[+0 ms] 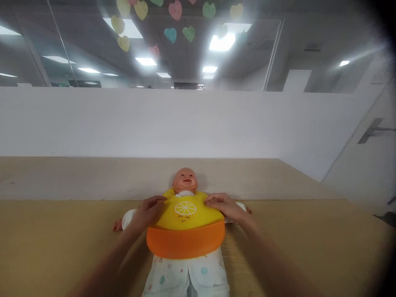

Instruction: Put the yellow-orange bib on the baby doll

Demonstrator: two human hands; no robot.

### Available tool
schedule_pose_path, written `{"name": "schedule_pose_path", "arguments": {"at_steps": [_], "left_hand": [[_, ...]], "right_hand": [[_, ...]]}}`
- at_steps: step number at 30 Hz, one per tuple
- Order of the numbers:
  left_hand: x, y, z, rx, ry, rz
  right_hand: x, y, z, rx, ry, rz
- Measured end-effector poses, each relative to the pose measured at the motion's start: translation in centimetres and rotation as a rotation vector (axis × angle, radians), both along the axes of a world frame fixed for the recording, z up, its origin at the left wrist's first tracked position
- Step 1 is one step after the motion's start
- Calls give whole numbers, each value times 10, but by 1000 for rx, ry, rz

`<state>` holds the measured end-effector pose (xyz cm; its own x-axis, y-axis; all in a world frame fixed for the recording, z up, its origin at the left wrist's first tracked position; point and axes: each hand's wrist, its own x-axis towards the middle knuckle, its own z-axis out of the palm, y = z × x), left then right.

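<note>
A baby doll [185, 180] lies on its back with its head away from me, in white clothing with small coloured prints on the trousers. Over its chest lies a yellow bib [173, 218] with a white citrus slice, a smiling face and an orange catch pocket [185, 243] at the bottom. At the bib's left edge, the fingers of my left hand [151, 211] are closed together on it. My right hand [225, 206] holds the opposite edge near the doll's shoulder, fingers bent and close together. Both thumbs are mostly hidden. The doll's arms stretch out sideways beneath my wrists.
The doll lies on a wooden tabletop [68, 239], with a paler raised strip [77, 177] behind it. A white wall [139, 123] stands beyond, topped by glass with heart-shaped paper notes [175, 10]. A door handle [371, 131] shows at the right.
</note>
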<state>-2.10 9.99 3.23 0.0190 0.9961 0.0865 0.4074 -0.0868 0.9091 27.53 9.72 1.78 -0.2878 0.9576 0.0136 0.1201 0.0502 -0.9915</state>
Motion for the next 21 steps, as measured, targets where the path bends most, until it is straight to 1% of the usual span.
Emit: {"name": "schedule_pose_path", "arguments": {"at_steps": [4,7,9,11,16,21], "left_hand": [[-4,-34,9,-39,25,-7],[-10,-53,8,-33,28,38],[-15,-61,4,-29,22,94],[-19,-66,-2,-21,-16,114],[-21,-77,-14,-16,-150,25],[-22,-85,-34,42,-149,23]], "right_hand": [[3,-28,-6,-105,26,-43],[-1,-47,-12,-109,99,-40],[-5,-57,-16,-97,129,-39],[-9,-63,-20,-84,154,-50],[-17,-74,-30,-56,200,-113],[-24,-87,-38,33,275,-173]]}}
